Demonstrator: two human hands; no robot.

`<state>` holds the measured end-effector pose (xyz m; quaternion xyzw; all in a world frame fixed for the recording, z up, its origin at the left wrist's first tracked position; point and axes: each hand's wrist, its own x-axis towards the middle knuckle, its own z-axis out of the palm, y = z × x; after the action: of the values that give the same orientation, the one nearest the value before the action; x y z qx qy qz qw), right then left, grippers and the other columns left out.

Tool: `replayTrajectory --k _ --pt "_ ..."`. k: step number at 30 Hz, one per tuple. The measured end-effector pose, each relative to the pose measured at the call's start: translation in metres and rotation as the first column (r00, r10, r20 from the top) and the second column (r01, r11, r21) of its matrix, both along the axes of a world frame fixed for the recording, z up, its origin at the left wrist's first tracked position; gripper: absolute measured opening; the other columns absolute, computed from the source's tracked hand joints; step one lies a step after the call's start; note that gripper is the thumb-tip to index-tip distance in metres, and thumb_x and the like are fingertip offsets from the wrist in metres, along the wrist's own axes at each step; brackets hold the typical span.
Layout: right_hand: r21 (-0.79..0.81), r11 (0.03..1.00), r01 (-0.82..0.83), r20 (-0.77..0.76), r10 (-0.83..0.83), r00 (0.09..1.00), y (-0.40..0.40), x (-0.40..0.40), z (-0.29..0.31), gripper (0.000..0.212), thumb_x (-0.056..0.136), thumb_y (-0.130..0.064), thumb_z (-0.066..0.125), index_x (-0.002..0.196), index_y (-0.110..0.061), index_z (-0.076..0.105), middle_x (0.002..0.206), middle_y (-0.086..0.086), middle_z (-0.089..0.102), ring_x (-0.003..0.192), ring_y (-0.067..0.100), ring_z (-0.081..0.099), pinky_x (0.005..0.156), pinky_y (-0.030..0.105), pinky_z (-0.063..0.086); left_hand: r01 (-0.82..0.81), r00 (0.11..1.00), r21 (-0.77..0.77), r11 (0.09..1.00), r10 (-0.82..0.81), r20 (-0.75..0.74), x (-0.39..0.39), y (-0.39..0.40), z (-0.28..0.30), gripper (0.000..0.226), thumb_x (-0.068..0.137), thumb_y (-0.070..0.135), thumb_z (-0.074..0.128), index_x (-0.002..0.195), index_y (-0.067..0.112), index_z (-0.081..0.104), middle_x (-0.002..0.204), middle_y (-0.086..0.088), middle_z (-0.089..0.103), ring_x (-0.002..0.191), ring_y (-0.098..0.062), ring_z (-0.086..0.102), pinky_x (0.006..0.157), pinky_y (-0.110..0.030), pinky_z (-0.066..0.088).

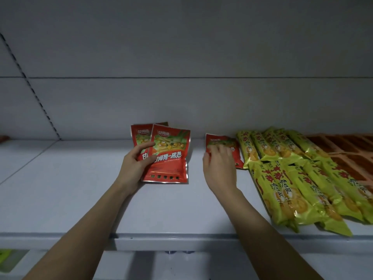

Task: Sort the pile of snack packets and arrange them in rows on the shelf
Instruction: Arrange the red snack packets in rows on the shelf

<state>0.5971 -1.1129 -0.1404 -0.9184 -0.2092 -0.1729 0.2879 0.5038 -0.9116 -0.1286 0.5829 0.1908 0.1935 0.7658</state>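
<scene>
Your left hand (134, 164) holds two overlapping red packets (167, 156), tilted up off the white shelf (70, 188). Your right hand (220, 168) rests its fingers on a third red packet (234, 152) lying flat, just beside the green packets (292, 178), which lie in two rows with brown packets (347, 150) behind.

One head-worn wide-angle view (edges bowed) looks forward and slightly down, close over the white shelf (80, 188), facing its back panel (181, 57), forearms entering from below.
</scene>
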Motion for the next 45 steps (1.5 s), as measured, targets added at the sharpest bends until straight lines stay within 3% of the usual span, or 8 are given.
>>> replayTrajectory --k 3,6,15,21,27,35,41,45 --pt "0.446 0.879 -0.166 -0.367 0.349 0.862 0.013 -0.026 0.027 0.043 0.096 -0.048 0.055 0.134 -0.036 0.038 0.130 -0.004 0.058 0.113 0.016 0.061 0.091 0.042 0.055 0.056 0.998 -0.044 0.997 -0.056 0.017 -0.005 -0.017 0.006 0.040 0.085 0.000 0.073 0.116 0.023 0.068 0.125 -0.012 0.066 0.099 -0.035 0.073 0.069 -0.044 0.061" --pt "0.531 0.840 -0.115 -0.396 0.366 0.843 0.008 -0.033 0.050 0.055 0.093 -0.032 0.067 0.134 -0.038 0.031 0.122 -0.006 0.060 0.099 0.017 0.067 0.079 0.043 0.060 0.109 0.994 -0.032 0.993 -0.109 0.023 -0.008 -0.040 0.009 0.044 0.083 0.005 0.076 0.121 0.023 0.065 0.125 -0.011 0.066 0.101 -0.036 0.072 0.074 -0.051 0.061" --pt "-0.072 0.988 -0.134 -0.425 0.091 0.900 -0.075 -0.039 0.092 0.072 0.091 -0.020 0.068 0.152 -0.026 0.030 0.141 0.008 0.053 0.124 0.028 0.054 0.101 0.038 0.046 -0.080 0.991 -0.152 0.985 0.095 0.090 -0.016 -0.052 0.002 0.034 0.096 -0.001 0.057 0.121 0.022 0.062 0.122 -0.008 0.065 0.093 -0.029 0.074 0.074 -0.044 0.061" --pt "-0.465 0.878 -0.115 -0.126 0.062 0.990 -0.069 -0.066 0.082 0.048 0.096 -0.027 0.058 0.141 -0.018 0.045 0.144 0.009 0.033 0.131 0.033 0.035 0.102 0.044 0.040 -0.064 0.996 -0.113 0.991 0.072 0.061 -0.019 -0.059 0.004 0.034 0.098 0.004 0.057 0.126 0.022 0.058 0.121 -0.004 0.063 0.094 -0.026 0.073 0.066 -0.037 0.062" --pt "-0.611 0.716 -0.337 -0.421 0.066 0.905 -0.055 -0.072 0.061 0.046 0.101 -0.041 0.045 0.145 -0.024 0.045 0.151 0.005 0.040 0.141 0.032 0.030 0.109 0.049 0.033 -0.038 0.999 -0.044 0.998 0.040 0.033 -0.022 -0.062 0.004 0.032 0.099 0.004 0.057 0.126 0.022 0.058 0.122 -0.005 0.062 0.099 -0.029 0.072 0.072 -0.042 0.063" --pt "-0.672 0.713 -0.199 -0.366 -0.087 0.927 -0.049 -0.075 0.065 0.045 0.097 -0.030 0.053 0.140 -0.017 0.046 0.147 0.007 0.040 0.140 0.034 0.029 0.110 0.052 0.028 0.004 1.000 0.065 0.998 -0.006 0.017 -0.021 -0.062 -0.002 0.037 0.097 0.003 0.059 0.125 0.027 0.057 0.127 -0.004 0.061 0.103 -0.030 0.071 0.083 -0.050 0.061" --pt "-0.311 0.920 -0.238 -0.217 0.175 0.960 -0.004 -0.097 0.047 0.038 0.090 0.007 0.046 0.126 -0.001 0.055 0.127 0.015 0.053 0.118 0.031 0.045 0.092 0.039 0.042 -0.237 0.952 -0.178 0.955 0.265 0.153 -0.016 -0.040 -0.005 0.061 0.095 0.000 0.063 0.141 0.031 0.037 0.132 -0.010 0.059 0.106 -0.030 0.070 0.085 -0.047 0.060" --pt "-0.204 0.940 -0.275 -0.191 0.237 0.953 0.026 -0.103 0.021 0.038 0.094 0.001 0.046 0.130 -0.004 0.054 0.132 0.013 0.053 0.118 0.029 0.046 0.097 0.039 0.042 -0.193 0.977 -0.098 0.976 0.201 0.071 -0.007 -0.017 0.002 0.068 0.093 -0.001 0.064 0.147 0.029 0.035 0.132 -0.012 0.058 0.102 -0.029 0.069 0.079 -0.044 0.059"
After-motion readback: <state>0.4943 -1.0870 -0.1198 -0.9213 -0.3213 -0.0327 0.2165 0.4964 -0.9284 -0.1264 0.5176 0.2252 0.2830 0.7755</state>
